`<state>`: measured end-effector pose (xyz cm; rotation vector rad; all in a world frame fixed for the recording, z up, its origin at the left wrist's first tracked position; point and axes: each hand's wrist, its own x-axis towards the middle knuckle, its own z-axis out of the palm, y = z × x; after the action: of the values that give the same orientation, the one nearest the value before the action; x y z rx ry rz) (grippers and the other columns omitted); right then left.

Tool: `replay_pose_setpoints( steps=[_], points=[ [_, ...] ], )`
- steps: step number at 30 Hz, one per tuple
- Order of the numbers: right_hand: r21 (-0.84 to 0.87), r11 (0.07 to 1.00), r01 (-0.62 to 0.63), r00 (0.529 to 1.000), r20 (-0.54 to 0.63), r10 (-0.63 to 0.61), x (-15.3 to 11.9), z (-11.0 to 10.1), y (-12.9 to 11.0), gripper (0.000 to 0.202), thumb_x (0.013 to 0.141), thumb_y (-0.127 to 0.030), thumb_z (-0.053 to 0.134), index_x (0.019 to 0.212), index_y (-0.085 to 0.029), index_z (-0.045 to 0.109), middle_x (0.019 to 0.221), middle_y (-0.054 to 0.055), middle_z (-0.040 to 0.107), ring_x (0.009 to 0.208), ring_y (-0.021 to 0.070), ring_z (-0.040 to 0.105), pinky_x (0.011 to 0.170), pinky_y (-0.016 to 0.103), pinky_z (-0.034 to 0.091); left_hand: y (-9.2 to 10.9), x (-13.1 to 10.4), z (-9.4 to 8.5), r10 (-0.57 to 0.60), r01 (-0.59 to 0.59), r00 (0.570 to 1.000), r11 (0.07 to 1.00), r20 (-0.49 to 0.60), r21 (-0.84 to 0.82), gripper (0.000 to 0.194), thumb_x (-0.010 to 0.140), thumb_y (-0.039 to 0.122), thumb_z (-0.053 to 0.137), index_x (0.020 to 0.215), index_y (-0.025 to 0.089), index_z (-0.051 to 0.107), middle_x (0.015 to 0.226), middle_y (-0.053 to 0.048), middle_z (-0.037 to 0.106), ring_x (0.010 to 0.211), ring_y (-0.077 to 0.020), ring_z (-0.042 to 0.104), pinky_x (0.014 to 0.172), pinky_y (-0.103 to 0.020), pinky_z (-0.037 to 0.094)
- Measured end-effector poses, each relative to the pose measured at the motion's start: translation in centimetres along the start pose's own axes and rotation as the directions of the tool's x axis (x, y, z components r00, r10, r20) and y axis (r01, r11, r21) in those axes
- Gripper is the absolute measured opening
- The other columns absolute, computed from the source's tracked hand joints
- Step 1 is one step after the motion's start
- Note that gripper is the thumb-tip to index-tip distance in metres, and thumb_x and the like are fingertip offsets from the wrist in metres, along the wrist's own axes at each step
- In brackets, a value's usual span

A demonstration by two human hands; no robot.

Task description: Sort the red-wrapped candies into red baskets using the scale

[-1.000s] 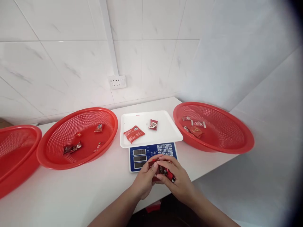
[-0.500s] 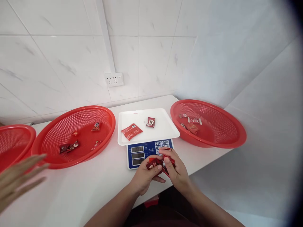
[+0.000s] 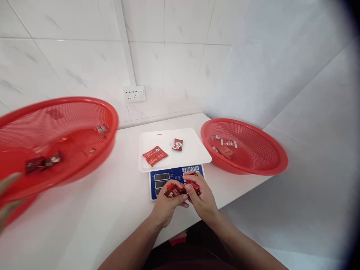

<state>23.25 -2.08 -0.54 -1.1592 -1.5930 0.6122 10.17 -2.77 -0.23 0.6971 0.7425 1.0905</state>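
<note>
My left hand (image 3: 168,202) is closed around dark red snack packets (image 3: 173,191) with an orange bit showing at the top. Close against it, my right hand (image 3: 201,195) grips more red packets (image 3: 193,185); the fingers hide how many there are. Both hands are over the lower part of a blue digital scale (image 3: 177,173), covering some of its keys and displays. On the scale's white tray (image 3: 191,159) lie a flat red packet (image 3: 155,156) and a smaller dark red packet (image 3: 177,144).
At the right stands a red mesh basket (image 3: 270,165) with several packets. Another person's hand (image 3: 9,191) is on a raised, tilted red basket (image 3: 84,101) at the left, with packets inside. A socket panel (image 3: 135,94) is on the tiled wall.
The other person's hand has lifted the left basket off the table and shifted it left, tilting it. My hands keep hold of the packets over the scale.
</note>
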Motion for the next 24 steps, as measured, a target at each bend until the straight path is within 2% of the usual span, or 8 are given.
replay_pose_setpoints(
  steps=[3, 7, 10, 13, 17, 19, 21, 24],
  points=[
    [0.019, 0.999, -0.036, 0.999, 0.02, 0.036, 0.2, 0.0, 0.0, 0.027, 0.086, -0.042, 0.05, 0.103, -0.025, 0.062, 0.102, 0.008, 0.059, 0.099, 0.0225, 0.057, 0.086, 0.039, 0.047, 0.1, 0.5, -0.4, 0.025, -0.026, 0.999, 0.999, -0.034, -0.03, 0.03, 0.06, 0.019, 0.077, 0.077, 0.019, 0.053, 0.072, 0.005, 0.06, 0.059, -0.0089, 0.059, 0.052, -0.02, 0.047],
    [0.036, 0.989, -0.14, 0.989, 0.049, 0.138, 0.7, -0.8, 0.0, 0.033, 0.085, -0.045, 0.049, 0.108, -0.024, 0.06, 0.095, 0.007, 0.061, 0.085, 0.0208, 0.06, 0.075, 0.036, 0.05, 0.6, 0.8, -1.2, 0.16, -0.161, 0.984, 0.987, -0.085, -0.005, 0.026, 0.062, 0.017, 0.076, 0.077, 0.018, 0.055, 0.085, 0.003, 0.058, 0.064, -0.0074, 0.059, 0.051, -0.019, 0.047],
    [0.013, 0.981, -0.194, 0.973, 0.131, 0.19, 1.3, -1.6, -0.3, 0.023, 0.084, -0.043, 0.052, 0.086, -0.023, 0.064, 0.086, 0.005, 0.062, 0.072, 0.0181, 0.058, 0.064, 0.032, 0.05, 0.8, 0.8, -1.7, 0.257, -0.251, 0.964, 0.963, -0.064, 0.094, 0.022, 0.065, 0.017, 0.074, 0.077, 0.018, 0.056, 0.09, 0.002, 0.056, 0.062, -0.0067, 0.058, 0.053, -0.02, 0.049],
    [-0.036, 0.99, -0.135, 0.979, 0.148, 0.139, 2.6, -2.2, -0.9, 0.023, 0.084, -0.037, 0.051, 0.068, -0.022, 0.059, 0.08, 0.003, 0.06, 0.071, 0.0174, 0.057, 0.064, 0.03, 0.047, 1.0, 0.8, -1.9, 0.305, -0.29, 0.949, 0.945, -0.08, 0.152, 0.019, 0.068, 0.019, 0.072, 0.079, 0.018, 0.057, 0.093, 0.002, 0.055, 0.065, -0.0073, 0.059, 0.056, -0.022, 0.052],
    [-0.147, 0.989, -0.011, 1.0, -0.002, 0.011, 6.1, -2.3, -1.7, 0.021, 0.084, -0.033, 0.051, 0.068, -0.022, 0.059, 0.08, 0.004, 0.06, 0.079, 0.0191, 0.057, 0.072, 0.031, 0.045, 1.4, 0.9, -2.0, 0.319, -0.302, 0.935, 0.945, -0.157, 0.122, 0.018, 0.07, 0.022, 0.07, 0.081, 0.02, 0.056, 0.094, 0.002, 0.053, 0.074, -0.0091, 0.059, 0.057, -0.021, 0.052],
    [-0.208, 0.978, 0.013, 0.999, -0.039, -0.022, 8.0, -2.3, -2.0, 0.021, 0.085, -0.035, 0.05, 0.074, -0.022, 0.062, 0.082, 0.005, 0.06, 0.08, 0.0192, 0.057, 0.073, 0.032, 0.045, 1.6, 1.0, -2.2, 0.288, -0.277, 0.954, 0.953, -0.088, 0.122, 0.018, 0.07, 0.022, 0.07, 0.081, 0.019, 0.056, 0.094, 0.001, 0.054, 0.074, -0.0103, 0.059, 0.056, -0.022, 0.053],
    [-0.253, 0.966, 0.043, 0.996, -0.067, -0.061, 9.2, -2.6, -2.1, 0.023, 0.086, -0.038, 0.05, 0.081, -0.021, 0.065, 0.089, 0.006, 0.061, 0.084, 0.0203, 0.058, 0.077, 0.033, 0.046, 1.7, 1.0, -2.3, 0.214, -0.219, 0.976, 0.964, 0.05, 0.15, 0.018, 0.07, 0.022, 0.07, 0.081, 0.018, 0.057, 0.092, 0.0, 0.055, 0.073, -0.0121, 0.059, 0.054, -0.024, 0.054],
    [-0.208, 0.977, 0.046, 0.994, -0.089, -0.065, 8.8, -3.7, -2.3, 0.027, 0.086, -0.039, 0.048, 0.091, -0.022, 0.067, 0.101, 0.008, 0.06, 0.089, 0.0206, 0.057, 0.077, 0.035, 0.047, 1.4, 0.8, -2.3, 0.079, -0.126, 0.975, 0.966, 0.21, 0.225, 0.015, 0.072, 0.024, 0.069, 0.08, 0.016, 0.059, 0.087, -0.002, 0.055, 0.07, -0.0127, 0.059, 0.051, -0.026, 0.054]
  ],
)
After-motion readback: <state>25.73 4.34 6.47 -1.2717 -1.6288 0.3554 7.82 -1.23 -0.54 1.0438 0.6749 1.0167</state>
